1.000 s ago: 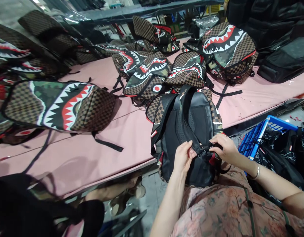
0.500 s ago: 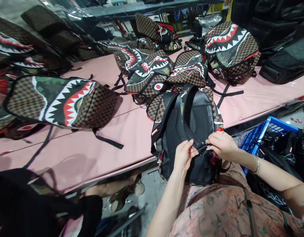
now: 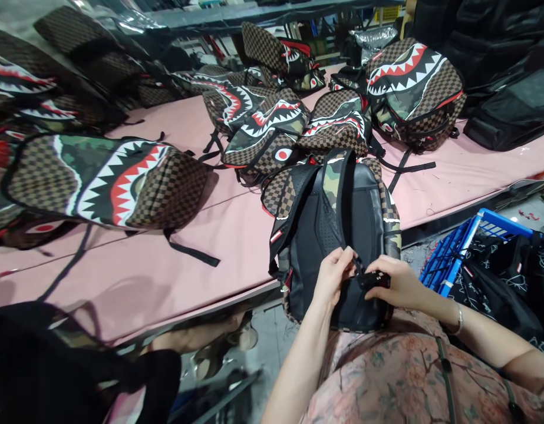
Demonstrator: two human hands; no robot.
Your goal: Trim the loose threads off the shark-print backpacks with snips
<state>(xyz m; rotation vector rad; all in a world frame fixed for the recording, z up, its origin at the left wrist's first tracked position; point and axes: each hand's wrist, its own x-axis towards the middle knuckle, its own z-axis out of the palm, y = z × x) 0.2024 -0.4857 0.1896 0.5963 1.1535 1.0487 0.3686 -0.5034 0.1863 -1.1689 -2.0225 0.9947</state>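
A backpack leans on the table's front edge against my lap, its black padded back towards me and checkered, camouflage-printed sides showing. Its shoulder strap on the right runs down to my hands. The lower end of that strap is pinched in my left hand. My right hand is closed on a black strap piece beside it, with the thumb below and fingers above; its buckle or webbing is too small to make out. The other shoulder strap hangs loose at the left.
Several shark-mouth backpacks lie across the pink table, one backpack at the left. Black bags are stacked at the right. A blue crate with black bags stands on the floor right of me. Part of another person shows lower left.
My right hand has turned and shifted slightly down, now gripping the black strap piece from the side. The shoulder strap has twisted, showing more camouflage lining. My left hand keeps its pinch.
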